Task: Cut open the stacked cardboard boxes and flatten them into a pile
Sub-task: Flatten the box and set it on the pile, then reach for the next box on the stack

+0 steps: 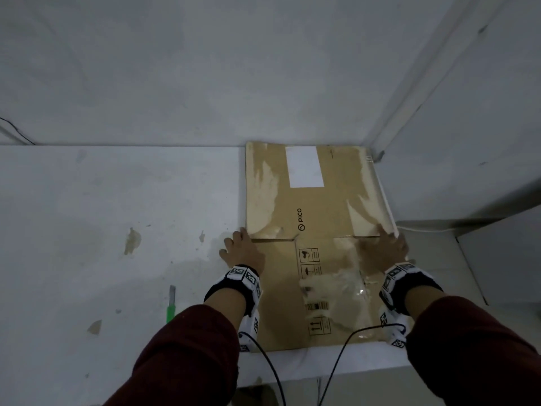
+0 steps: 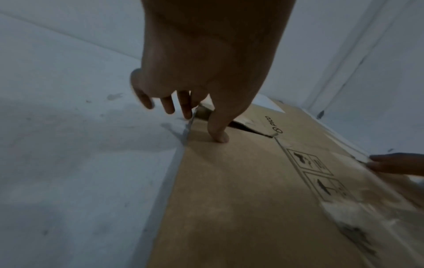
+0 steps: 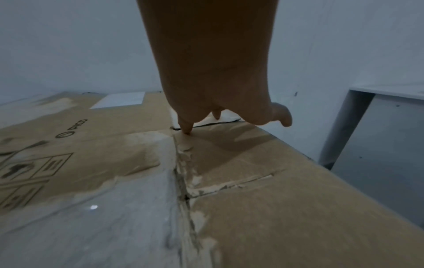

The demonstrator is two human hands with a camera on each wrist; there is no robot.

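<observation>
A flattened brown cardboard box (image 1: 307, 206) printed "PICO" lies on the white table (image 1: 102, 200), pushed into the far right corner. My left hand (image 1: 241, 249) rests at its left edge beside the flap slit. In the left wrist view the left hand (image 2: 197, 108) has its thumb pressed on the cardboard (image 2: 229, 199) and the other fingers spread over the edge toward the table. My right hand (image 1: 386, 246) lies flat at the right edge. Seen from the right wrist, the right hand (image 3: 206, 116) touches the cardboard (image 3: 252, 199) with straight fingers near the slit. Neither hand holds anything.
A green-handled cutter (image 1: 171, 304) lies on the table to the left of my left arm. The box carries a white label (image 1: 306, 167) and torn tape patches. Walls close in behind and on the right. A lower white ledge (image 1: 439, 259) sits right of the box. Black cables (image 1: 336, 361) hang over the front edge.
</observation>
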